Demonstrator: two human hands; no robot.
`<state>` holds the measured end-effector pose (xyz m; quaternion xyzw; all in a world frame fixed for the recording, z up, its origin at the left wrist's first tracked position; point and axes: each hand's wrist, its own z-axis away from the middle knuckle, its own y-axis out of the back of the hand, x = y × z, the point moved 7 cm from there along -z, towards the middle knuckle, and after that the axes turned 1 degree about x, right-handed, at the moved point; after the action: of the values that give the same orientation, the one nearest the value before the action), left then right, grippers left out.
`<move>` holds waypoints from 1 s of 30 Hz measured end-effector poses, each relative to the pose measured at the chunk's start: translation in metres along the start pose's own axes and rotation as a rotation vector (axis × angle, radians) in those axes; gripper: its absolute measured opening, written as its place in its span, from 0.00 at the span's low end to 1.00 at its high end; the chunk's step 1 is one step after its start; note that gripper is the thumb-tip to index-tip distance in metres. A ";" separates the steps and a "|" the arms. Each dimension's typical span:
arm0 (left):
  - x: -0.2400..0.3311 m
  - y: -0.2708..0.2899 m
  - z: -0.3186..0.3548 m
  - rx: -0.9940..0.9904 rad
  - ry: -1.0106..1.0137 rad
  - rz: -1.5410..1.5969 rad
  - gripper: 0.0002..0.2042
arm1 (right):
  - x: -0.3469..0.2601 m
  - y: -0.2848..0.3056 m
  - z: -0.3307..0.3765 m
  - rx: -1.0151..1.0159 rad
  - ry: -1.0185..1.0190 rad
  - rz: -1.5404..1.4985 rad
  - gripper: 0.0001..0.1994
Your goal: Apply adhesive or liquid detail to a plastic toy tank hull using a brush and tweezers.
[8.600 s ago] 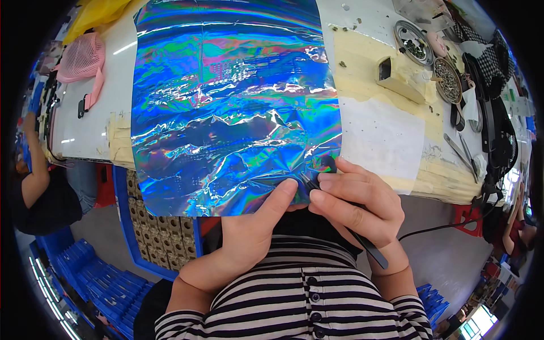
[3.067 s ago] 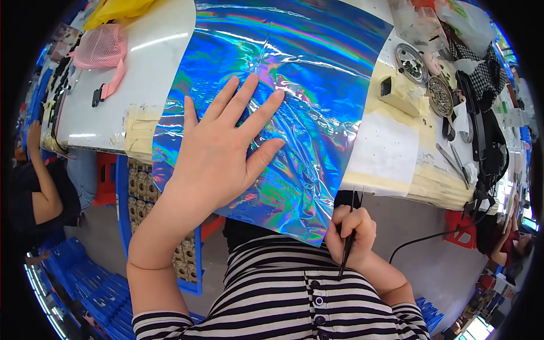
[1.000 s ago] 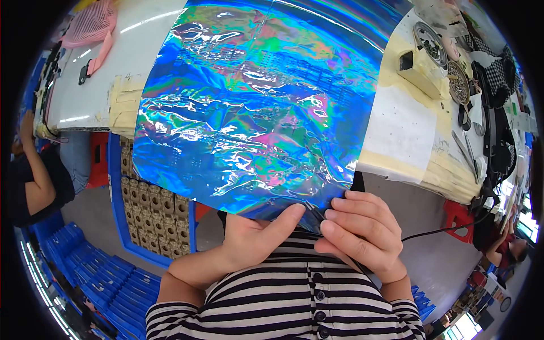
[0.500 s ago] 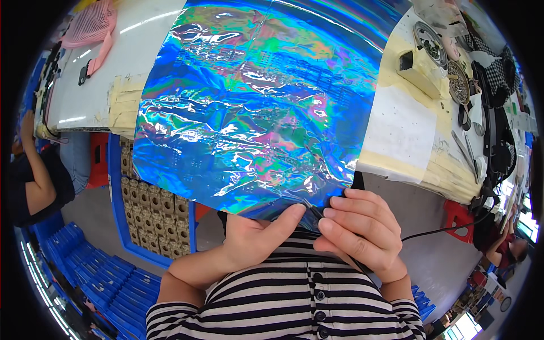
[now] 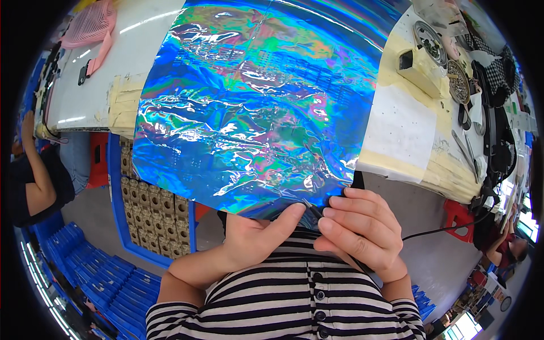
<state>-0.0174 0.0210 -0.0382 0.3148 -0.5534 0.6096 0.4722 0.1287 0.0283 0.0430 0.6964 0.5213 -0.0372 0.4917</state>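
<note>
1. Left hand [image 5: 249,241] has come off the middle of the sheet, where it lay spread about three seconds ago, to the near edge; right hand [image 5: 365,226] has risen to meet it.
2. Left: closed on the edge of the iridescent blue film [image 5: 255,119], thumb on top, fingers hidden beneath. Right: narrow grip on black tweezers [image 5: 314,211], tips at the film just beside the left thumb.
3. Film lies across the white table [image 5: 136,48] and overhangs its near edge. Surface creased, glossy, green and violet patches in the blue.
4. Table, right: white sheet [image 5: 402,127] over yellowish covering, tape-wrapped box [image 5: 422,72], two round dishes of small bits. Left: pink mesh item [image 5: 89,25].
5. Below table edge, left: blue crate [image 5: 116,212] holding brassy blocks [image 5: 148,212] with round holes; stacked blue trays [image 5: 107,277] farther out.
6. Room: red stools either side, co-worker [image 5: 37,175] at left, another person partly seen far right.
</note>
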 end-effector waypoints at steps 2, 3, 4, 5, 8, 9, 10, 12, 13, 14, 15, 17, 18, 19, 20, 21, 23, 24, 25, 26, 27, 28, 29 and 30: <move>-0.001 0.000 0.000 0.002 0.002 -0.009 0.17 | 0.001 0.000 0.000 -0.007 -0.007 -0.004 0.13; -0.001 0.000 0.000 0.003 0.004 -0.013 0.17 | 0.001 0.000 0.000 -0.013 -0.013 -0.007 0.13; -0.001 0.000 0.000 -0.007 0.007 -0.036 0.17 | 0.001 0.000 0.000 -0.019 -0.018 -0.010 0.13; -0.001 0.001 0.000 -0.017 0.010 -0.058 0.17 | 0.002 0.000 0.000 -0.019 -0.020 -0.014 0.13; -0.001 0.001 0.000 -0.020 0.015 -0.072 0.17 | 0.002 0.000 0.000 -0.020 -0.017 -0.023 0.13; 0.000 0.001 0.000 -0.018 0.015 -0.068 0.17 | 0.002 -0.001 0.000 -0.019 -0.014 -0.022 0.13; 0.000 0.000 0.000 -0.005 0.013 -0.039 0.16 | 0.002 -0.001 0.000 -0.018 -0.011 -0.022 0.13; 0.000 -0.001 0.000 0.019 0.008 0.020 0.16 | 0.002 -0.001 0.001 -0.018 -0.013 -0.026 0.13; -0.001 0.000 0.000 0.020 0.014 0.017 0.16 | 0.002 -0.001 0.001 -0.018 -0.014 -0.028 0.13; -0.003 0.000 0.000 0.021 0.020 0.014 0.16 | 0.002 0.000 0.001 -0.012 -0.019 -0.026 0.13; -0.004 0.001 0.000 0.024 0.025 0.010 0.16 | 0.002 0.000 0.001 -0.007 -0.022 -0.026 0.13; -0.007 0.001 0.001 0.028 0.044 0.039 0.16 | 0.003 0.001 0.001 -0.002 -0.029 -0.031 0.13; -0.008 0.001 0.001 0.029 0.055 0.054 0.16 | 0.003 0.002 0.001 -0.003 -0.033 -0.036 0.13; -0.007 0.001 0.001 0.015 0.052 0.026 0.16 | 0.003 0.002 0.001 -0.003 -0.037 -0.040 0.13; -0.006 0.001 0.001 0.001 0.050 -0.002 0.16 | 0.003 0.001 0.001 -0.010 -0.034 -0.040 0.13; -0.005 0.001 0.001 -0.015 0.048 -0.029 0.16 | 0.003 0.001 0.000 -0.018 -0.032 -0.037 0.13; -0.002 0.000 0.001 -0.014 0.012 -0.031 0.17 | 0.002 0.001 -0.001 -0.025 -0.036 -0.032 0.14; 0.000 0.000 0.001 -0.011 -0.007 -0.035 0.17 | 0.002 0.001 -0.001 -0.024 -0.040 -0.033 0.14; -0.001 0.000 0.001 -0.012 -0.002 -0.034 0.17 | 0.003 0.001 0.000 -0.022 -0.044 -0.034 0.14; -0.001 0.001 0.001 -0.012 0.003 -0.033 0.17 | 0.003 0.001 -0.001 -0.022 -0.045 -0.035 0.14; -0.001 0.001 0.001 -0.011 0.007 -0.033 0.17 | 0.003 0.000 -0.001 -0.023 -0.044 -0.036 0.14; -0.001 0.001 0.001 -0.001 0.000 -0.023 0.17 | 0.003 0.000 -0.001 -0.023 -0.043 -0.038 0.14; -0.001 0.001 0.001 0.008 -0.007 -0.013 0.17 | 0.003 0.000 -0.001 -0.025 -0.041 -0.039 0.14; -0.001 0.001 0.001 0.016 -0.013 -0.002 0.17 | 0.003 0.000 -0.002 -0.026 -0.041 -0.037 0.14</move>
<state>-0.0182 0.0195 -0.0394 0.3230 -0.5515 0.6114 0.4667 0.1291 0.0313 0.0425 0.6794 0.5245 -0.0538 0.5103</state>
